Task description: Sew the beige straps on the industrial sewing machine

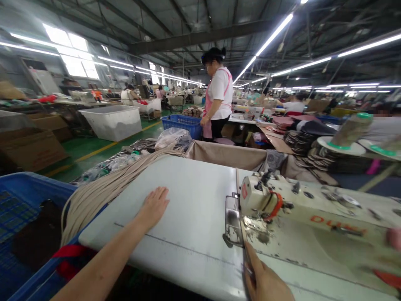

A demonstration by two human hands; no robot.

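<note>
My left hand [154,205] lies flat, palm down, on the white sewing table [194,209], fingers together and holding nothing. A thick bundle of beige cords [103,190] drapes over the table's left edge, just left of that hand. My right hand [266,281] sits at the table's near edge below the needle plate [233,221] of a cream sewing machine [300,200]; its fingers appear to pinch a thin strip running toward the needle, though the strip is hard to make out.
A blue crate [19,200] stands at my left. A beige cloth bin [228,154] lines the table's far edge. A person in a white shirt and pink apron [219,96] stands beyond, by a blue basket [181,124]. White tubs, cardboard boxes and stacked pieces surround the aisle.
</note>
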